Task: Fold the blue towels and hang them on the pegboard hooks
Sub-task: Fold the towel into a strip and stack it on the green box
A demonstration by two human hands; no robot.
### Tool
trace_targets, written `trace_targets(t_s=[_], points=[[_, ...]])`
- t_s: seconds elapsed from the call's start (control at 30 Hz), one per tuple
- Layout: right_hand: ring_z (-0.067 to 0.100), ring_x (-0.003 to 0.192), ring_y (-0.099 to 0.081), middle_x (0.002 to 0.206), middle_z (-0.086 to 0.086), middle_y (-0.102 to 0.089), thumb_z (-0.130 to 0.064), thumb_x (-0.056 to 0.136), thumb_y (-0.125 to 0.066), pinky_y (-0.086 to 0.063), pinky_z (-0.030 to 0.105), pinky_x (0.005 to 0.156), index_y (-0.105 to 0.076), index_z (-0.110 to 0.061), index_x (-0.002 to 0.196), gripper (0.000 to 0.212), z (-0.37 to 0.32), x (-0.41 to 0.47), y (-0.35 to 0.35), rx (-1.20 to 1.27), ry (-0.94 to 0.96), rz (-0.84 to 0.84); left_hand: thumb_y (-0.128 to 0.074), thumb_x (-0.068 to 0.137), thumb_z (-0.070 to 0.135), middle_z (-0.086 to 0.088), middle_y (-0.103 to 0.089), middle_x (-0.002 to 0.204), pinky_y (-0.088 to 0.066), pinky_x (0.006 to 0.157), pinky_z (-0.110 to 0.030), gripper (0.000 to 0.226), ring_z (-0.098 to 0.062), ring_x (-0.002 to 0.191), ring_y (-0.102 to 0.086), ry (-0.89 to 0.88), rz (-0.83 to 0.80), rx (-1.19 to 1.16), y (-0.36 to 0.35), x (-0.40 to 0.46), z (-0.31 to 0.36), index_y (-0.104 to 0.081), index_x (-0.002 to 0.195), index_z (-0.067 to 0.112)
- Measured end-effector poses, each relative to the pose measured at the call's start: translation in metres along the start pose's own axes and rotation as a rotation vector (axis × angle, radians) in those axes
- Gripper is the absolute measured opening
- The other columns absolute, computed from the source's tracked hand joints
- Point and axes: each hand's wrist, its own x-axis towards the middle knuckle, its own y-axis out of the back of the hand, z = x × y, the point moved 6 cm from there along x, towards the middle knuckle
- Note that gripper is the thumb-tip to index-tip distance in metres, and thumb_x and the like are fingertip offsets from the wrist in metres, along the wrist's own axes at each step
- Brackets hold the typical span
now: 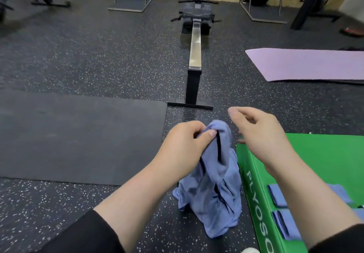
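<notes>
A crumpled blue towel point(216, 189) hangs from my left hand point(185, 144), which pinches its top edge between thumb and fingers; the lower part bunches just above the speckled floor. My right hand point(262, 132) hovers just right of the towel's top with loosely curled fingers and holds nothing. Two folded blue towels point(283, 209) lie on the green box beside my right forearm. No pegboard or hooks are in view.
A green foam plyo box point(325, 154) stands at the lower right. A black mat point(78, 134) lies to the left, a purple mat point(307, 63) at the right. A rowing machine point(194, 56) runs straight ahead. Stands and gym gear line the far wall.
</notes>
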Motion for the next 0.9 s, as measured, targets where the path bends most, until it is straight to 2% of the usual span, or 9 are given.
trace_targets(t_s=[0.13,0.23,0.33,0.4,0.47,0.57,0.63,0.77,0.9], points=[[0.007,0.077,-0.064,0.083,-0.011,-0.074,-0.042,0.093,-0.065,-0.058,0.051,0.088,-0.078,-0.027,0.093,0.02,-0.005,-0.018,-0.016,0.059,0.003,-0.264,-0.065,0.095,0.04,0.007,-0.048,0.06,-0.031,0.056,-0.029,0.037,-0.01,0.056,-0.037,0.042,0.047,-0.065,0.003,0.005,-0.007,-0.063,0.075,0.008],[0.003,0.093,-0.069,0.101,-0.011,-0.077,-0.025,0.095,-0.068,-0.058,0.039,0.088,-0.074,-0.029,0.11,0.018,0.01,-0.027,-0.03,0.051,-0.048,-0.424,-0.064,0.096,0.038,0.006,-0.051,0.062,-0.032,0.055,-0.025,0.035,-0.008,0.056,-0.04,0.041,0.021,-0.051,0.004,0.004,-0.005,-0.064,0.077,0.009],[0.004,0.092,-0.07,0.1,-0.007,-0.077,-0.016,0.093,-0.07,-0.055,0.032,0.082,-0.075,-0.025,0.107,0.018,0.013,-0.025,-0.031,0.096,-0.067,-0.377,-0.059,0.099,0.036,0.011,-0.049,0.058,-0.028,0.05,-0.02,0.033,-0.004,0.052,-0.037,0.028,0.002,0.007,0.009,0.003,-0.003,-0.062,0.075,0.014],[0.01,0.081,-0.065,0.091,0.005,-0.076,-0.017,0.092,-0.071,-0.053,0.045,0.081,-0.076,-0.018,0.092,0.006,0.009,-0.024,-0.028,0.111,-0.07,-0.34,-0.055,0.102,0.034,0.014,-0.049,0.057,-0.029,0.051,-0.019,0.034,-0.003,0.052,-0.038,0.03,-0.01,0.002,0.01,0.001,-0.002,-0.061,0.072,0.018],[0.012,0.073,-0.059,0.084,0.011,-0.074,-0.017,0.09,-0.071,-0.051,0.043,0.074,-0.073,-0.012,0.085,0.008,0.006,-0.023,-0.023,0.12,-0.051,-0.265,-0.052,0.104,0.033,0.013,-0.046,0.059,-0.028,0.052,-0.021,0.037,-0.005,0.056,-0.037,0.031,-0.007,-0.023,0.012,-0.003,-0.002,-0.061,0.074,0.014],[0.008,0.056,-0.047,0.063,0.002,-0.064,-0.013,0.088,-0.071,-0.035,0.028,0.056,-0.063,-0.009,0.078,0.014,0.002,-0.021,-0.014,0.121,-0.022,-0.183,-0.052,0.104,0.03,0.008,-0.045,0.06,-0.028,0.051,-0.021,0.038,-0.007,0.056,-0.035,0.011,0.063,0.054,0.02,-0.005,-0.005,-0.058,0.073,0.008],[0.012,0.055,-0.039,0.059,0.001,-0.055,-0.016,0.086,-0.077,-0.025,0.03,0.054,-0.058,-0.009,0.076,0.022,0.001,-0.021,-0.012,0.098,-0.022,-0.211,-0.053,0.102,0.031,0.007,-0.049,0.058,-0.03,0.052,-0.022,0.037,-0.007,0.056,-0.038,0.002,0.118,0.122,0.028,-0.004,-0.007,-0.059,0.071,0.012],[0.011,0.055,-0.04,0.06,-0.001,-0.055,-0.029,0.08,-0.083,-0.027,0.03,0.056,-0.059,-0.009,0.074,0.031,0.002,-0.021,-0.007,-0.034,-0.016,-0.293,-0.054,0.1,0.034,0.003,-0.059,0.062,-0.037,0.055,-0.024,0.034,-0.009,0.058,-0.046,-0.009,0.202,0.155,0.04,-0.005,-0.008,-0.064,0.074,0.014],[0.005,0.047,-0.033,0.051,-0.011,-0.045,-0.037,0.078,-0.082,-0.023,0.019,0.046,-0.056,-0.013,0.065,0.037,-0.004,-0.018,0.003,-0.165,0.06,-0.289,-0.054,0.102,0.032,-0.001,-0.067,0.07,-0.049,0.068,-0.038,0.032,-0.021,0.073,-0.061,0.0,0.297,0.1,0.057,-0.005,-0.008,-0.067,0.08,0.014]])
